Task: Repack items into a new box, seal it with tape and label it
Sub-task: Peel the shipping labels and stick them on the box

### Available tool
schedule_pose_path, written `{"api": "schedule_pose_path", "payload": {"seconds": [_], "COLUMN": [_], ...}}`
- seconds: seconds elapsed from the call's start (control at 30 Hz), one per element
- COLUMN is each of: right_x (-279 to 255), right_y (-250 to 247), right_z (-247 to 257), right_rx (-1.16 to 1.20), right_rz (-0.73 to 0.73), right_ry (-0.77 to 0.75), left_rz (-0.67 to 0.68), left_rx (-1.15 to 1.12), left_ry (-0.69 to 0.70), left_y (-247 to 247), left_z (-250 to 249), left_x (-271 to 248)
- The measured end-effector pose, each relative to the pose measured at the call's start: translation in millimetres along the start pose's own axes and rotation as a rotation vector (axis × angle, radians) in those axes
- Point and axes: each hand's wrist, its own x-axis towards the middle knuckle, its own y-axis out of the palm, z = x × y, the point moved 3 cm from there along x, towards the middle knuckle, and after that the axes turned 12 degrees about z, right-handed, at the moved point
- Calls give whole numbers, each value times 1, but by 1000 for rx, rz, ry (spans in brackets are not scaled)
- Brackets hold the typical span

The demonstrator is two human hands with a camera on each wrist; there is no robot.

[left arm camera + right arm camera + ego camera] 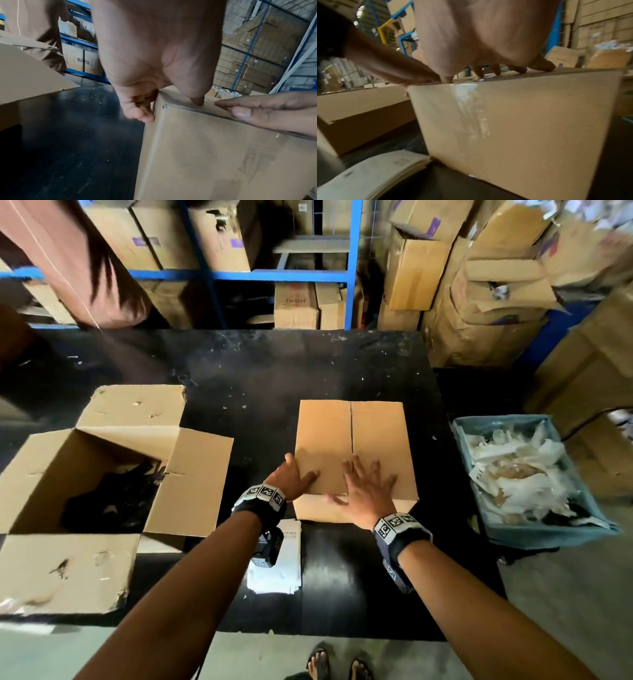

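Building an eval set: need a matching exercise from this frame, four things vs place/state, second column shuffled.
Things:
1. closed box
2. open box
3. blue bin
4. paper stack

Places/states:
A. off the table's right edge, full of white packaging
B. flaps spread, dark items inside
C. under the left forearm, near the table's front
D. both hands on its top

Pairs: 1-D, 2-B, 3-A, 4-C
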Motion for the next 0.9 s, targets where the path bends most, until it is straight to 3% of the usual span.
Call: {"api": "schedule_pose_path", "payload": {"seconds": [0.23,0.37,0.53,0.9], "right_x": [-3,-9,-10,-6], "right_y": [20,24,31,32], "right_z": [14,31,40,38], "right_rx": [-130,-127,-54,-18], "right_rz": [-104,-142,-178,-154], "right_ry": [-43,-104,-69,-51], "left_rz": [-40,-127,-66,-156], "left_rx": [91,63,108,-358], "left_ry": [65,-65,-272,-418], "left_y": [36,71,100,98], "left_z": [56,80,123,161], "left_x": [-30,-66,-78,-75]}}
